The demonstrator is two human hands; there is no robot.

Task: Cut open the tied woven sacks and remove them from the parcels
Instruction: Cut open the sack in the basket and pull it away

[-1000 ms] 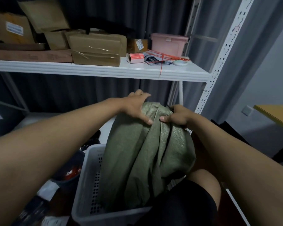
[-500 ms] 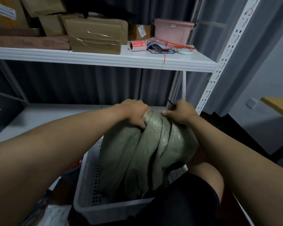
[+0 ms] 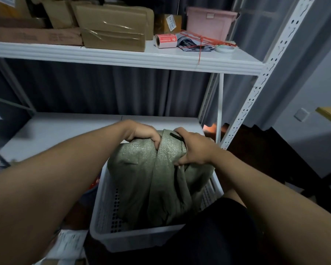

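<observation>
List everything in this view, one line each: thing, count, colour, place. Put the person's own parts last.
woven sack: one, olive green, bunched in the basket
basket: one, white, perforated, on the floor before the rack
rack: one, white, two shelves showing
cardboard parcels: several, brown, upper shelf left
label roll: one, red and white, upper shelf
storage box: one, pink, upper shelf right
tape roll: one, pale, by the pink box
red string: loose, over grey bags on the upper shelf
left hand: grips the sack's top
right hand: grips the sack, with a small dark tool
</observation>
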